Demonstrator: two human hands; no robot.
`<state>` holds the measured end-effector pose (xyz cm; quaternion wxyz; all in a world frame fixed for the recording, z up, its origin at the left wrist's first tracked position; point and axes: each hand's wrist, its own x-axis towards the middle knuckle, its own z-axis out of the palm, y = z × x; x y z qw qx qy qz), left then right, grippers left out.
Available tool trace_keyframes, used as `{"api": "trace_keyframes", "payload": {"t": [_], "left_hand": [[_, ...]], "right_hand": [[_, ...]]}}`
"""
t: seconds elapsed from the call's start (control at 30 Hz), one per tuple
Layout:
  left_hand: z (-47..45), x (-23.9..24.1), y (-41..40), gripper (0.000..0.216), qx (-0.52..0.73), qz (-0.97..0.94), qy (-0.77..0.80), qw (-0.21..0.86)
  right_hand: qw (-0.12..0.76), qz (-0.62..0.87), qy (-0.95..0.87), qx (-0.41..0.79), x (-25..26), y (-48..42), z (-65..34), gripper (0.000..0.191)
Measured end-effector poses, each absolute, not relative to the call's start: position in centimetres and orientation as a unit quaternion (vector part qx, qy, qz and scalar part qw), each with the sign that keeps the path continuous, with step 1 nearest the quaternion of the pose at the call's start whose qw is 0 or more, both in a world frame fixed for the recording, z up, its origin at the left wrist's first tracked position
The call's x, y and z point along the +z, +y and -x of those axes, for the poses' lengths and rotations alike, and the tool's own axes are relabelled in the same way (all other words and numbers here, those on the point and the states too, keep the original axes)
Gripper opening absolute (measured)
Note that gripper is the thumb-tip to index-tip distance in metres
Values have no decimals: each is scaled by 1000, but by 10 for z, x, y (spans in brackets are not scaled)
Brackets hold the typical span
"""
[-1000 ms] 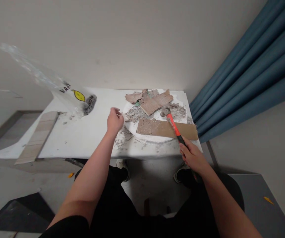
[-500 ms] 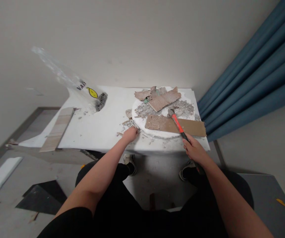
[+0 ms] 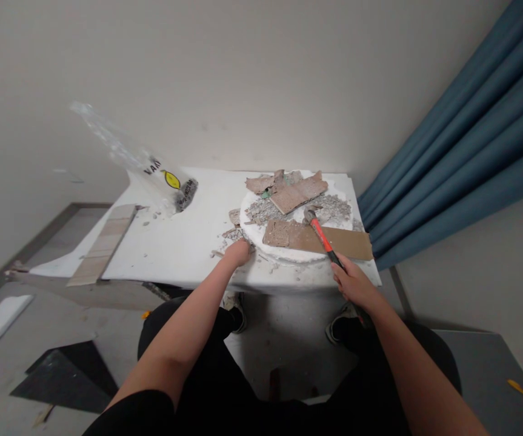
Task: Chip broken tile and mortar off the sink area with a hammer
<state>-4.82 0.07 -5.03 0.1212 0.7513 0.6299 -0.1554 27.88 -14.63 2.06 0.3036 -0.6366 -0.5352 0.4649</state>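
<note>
My right hand (image 3: 354,284) is closed round the black end of a red-handled hammer (image 3: 321,235). The hammer's head rests on a round white slab (image 3: 288,252) on the white table (image 3: 174,242). A long brown tile strip (image 3: 347,242) lies across the slab under the handle. Behind it are broken tile pieces (image 3: 297,191) and grey rubble (image 3: 261,212). My left hand (image 3: 238,251) sits with curled fingers on loose crumbs at the slab's left edge; what the fingers hold is hidden.
A clear plastic bag (image 3: 152,175) with a yellow mark lies at the table's back left. A pale tile plank (image 3: 102,245) leans off the left end. A blue curtain (image 3: 461,151) hangs at the right. A dark sheet (image 3: 61,375) lies on the floor.
My left hand dropped from a pinch above the table to the crumbs at the slab's near-left edge and stays there. The right hand and hammer kept their place.
</note>
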Motion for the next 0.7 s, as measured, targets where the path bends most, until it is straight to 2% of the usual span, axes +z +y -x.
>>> {"api": "trace_keyframes", "payload": {"t": [0.17, 0.3, 0.43, 0.57, 0.7], "left_hand": [[58, -25, 8, 29, -121, -715, 682, 99], [61, 9, 19, 22, 61, -666, 740, 74], [24, 22, 26, 13, 242, -714, 640, 151], [-30, 16, 29, 18, 265, -774, 512, 263], [-61, 5, 32, 24, 245, -805, 457, 287]], "right_hand": [[301, 637, -523, 480, 25, -145, -278, 48], [304, 636, -540, 460, 26, -145, -277, 46], [307, 642, -543, 446, 25, -144, -278, 49], [312, 643, -542, 443, 23, -144, -280, 49], [328, 642, -533, 442, 25, -148, -282, 48]]}}
